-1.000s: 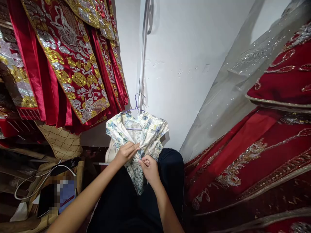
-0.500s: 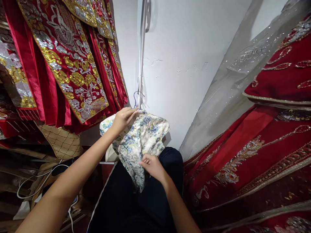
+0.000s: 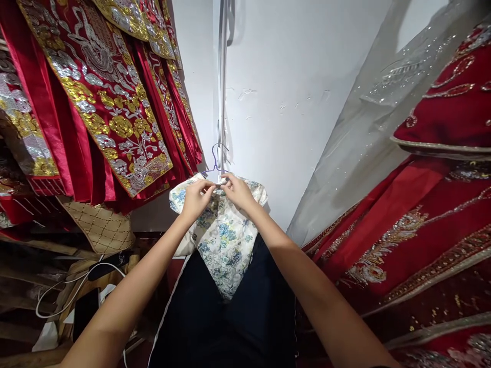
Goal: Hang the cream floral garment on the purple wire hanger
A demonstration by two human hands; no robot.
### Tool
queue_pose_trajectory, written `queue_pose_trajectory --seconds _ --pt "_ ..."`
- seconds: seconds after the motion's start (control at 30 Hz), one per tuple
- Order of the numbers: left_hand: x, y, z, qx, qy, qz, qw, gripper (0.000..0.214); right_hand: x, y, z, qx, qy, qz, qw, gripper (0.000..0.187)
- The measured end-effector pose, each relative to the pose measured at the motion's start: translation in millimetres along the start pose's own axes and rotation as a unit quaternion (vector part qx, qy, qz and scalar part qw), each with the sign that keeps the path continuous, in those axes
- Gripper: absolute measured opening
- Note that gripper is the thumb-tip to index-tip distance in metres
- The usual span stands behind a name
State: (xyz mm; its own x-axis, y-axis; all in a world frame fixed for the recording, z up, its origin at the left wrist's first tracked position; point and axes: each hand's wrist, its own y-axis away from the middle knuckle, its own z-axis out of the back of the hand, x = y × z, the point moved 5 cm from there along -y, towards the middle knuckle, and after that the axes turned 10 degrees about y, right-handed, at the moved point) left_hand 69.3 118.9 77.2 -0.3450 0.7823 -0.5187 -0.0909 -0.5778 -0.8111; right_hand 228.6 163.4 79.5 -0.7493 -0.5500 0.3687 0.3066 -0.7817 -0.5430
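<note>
White cloth printed with blue and green flowers forms the shirt (image 3: 226, 240) in front of you, on a purple hanger (image 3: 214, 159) near the wall (image 3: 276, 143). Its long axis runs from the hanger toward your lap, nearly straight along your line of sight, leaning slightly to your right at the bottom. The collar (image 3: 219, 191) faces away from you, toward the pole (image 3: 221, 102); the hem narrows to a point over your dark trousers (image 3: 230, 327), between your thighs. The shoulders spread to either side.

Your left hand (image 3: 197, 198) has its fingers curled, thumb and fingertips pinched at the collar. Your right hand (image 3: 238, 193) meets it there, its thumb and fingers also closed on the edge. The fingertips nearly touch, so you cannot make out what exactly lies between them.

Your hands cover the top of the shirt, and the cloth hides most of the hanger's lower part. Whether its hook catches on the pole is hard to tell. On your left, a red costume (image 3: 126, 122) is cut off by the frame, as is a red gown (image 3: 383, 230) on your right.
</note>
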Motion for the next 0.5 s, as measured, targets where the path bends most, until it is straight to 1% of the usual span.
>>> queue_pose_trajectory --seconds 0.07,0.13,0.17,0.23,0.33,0.43,0.5 --pt "19 6 -4.5 0.002 0.016 0.071 0.997 0.017 -6 0 -5 0.008 0.02 -0.011 1.0 0.039" --pt "37 12 -8.2 -0.012 0.039 0.132 0.99 0.018 -7 0 -10 0.027 0.05 -0.016 0.998 0.029" --pt "43 15 -9.7 -0.022 0.049 0.154 0.987 0.021 -7 0 -11 0.032 0.061 -0.016 0.997 0.023" --pt "50 17 -13.4 -0.027 0.069 0.177 0.981 0.027 -3 2 -12 0.027 0.071 -0.004 0.997 0.023" --pt "47 15 -18.7 -0.008 0.093 0.175 0.98 0.033 5 7 -8 0.011 0.068 0.031 0.997 0.027" --pt "35 10 -19.3 -0.012 0.108 0.155 0.982 0.032 9 12 0 0.008 0.084 0.046 0.995 0.028" --pt "26 7 -19.1 -0.013 0.093 0.139 0.986 0.03 11 14 6 -0.001 0.091 0.048 0.995 0.028"
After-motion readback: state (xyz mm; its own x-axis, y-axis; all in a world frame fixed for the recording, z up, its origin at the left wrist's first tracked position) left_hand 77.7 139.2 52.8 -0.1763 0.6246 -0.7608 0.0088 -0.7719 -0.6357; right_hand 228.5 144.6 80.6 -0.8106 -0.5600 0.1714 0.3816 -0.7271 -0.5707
